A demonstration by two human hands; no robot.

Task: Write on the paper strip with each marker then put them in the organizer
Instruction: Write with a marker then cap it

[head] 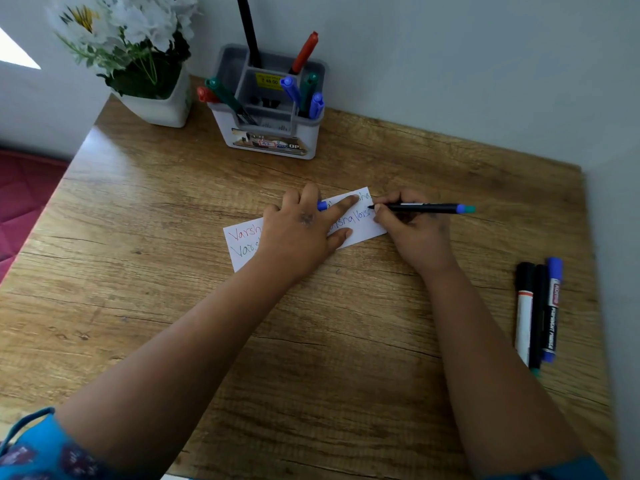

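A white paper strip (362, 231) with red, green and blue handwriting lies mid-table. My left hand (304, 228) presses flat on it, fingers spread, with a blue cap (322, 205) tucked between two fingers. My right hand (412, 226) grips a black marker (426, 207) with a blue and teal end, its tip touching the strip's right end. The grey and white organizer (273, 142) stands at the back with several red, green and blue markers in it. Three more markers (538, 311) lie side by side at the table's right.
A white pot of white flowers (162, 105) stands at the back left beside the organizer. A tall black rod (247, 29) rises from the organizer. The wall runs along the back and right edges of the wooden table (173, 306). A red cushion (24, 192) lies beyond the left edge.
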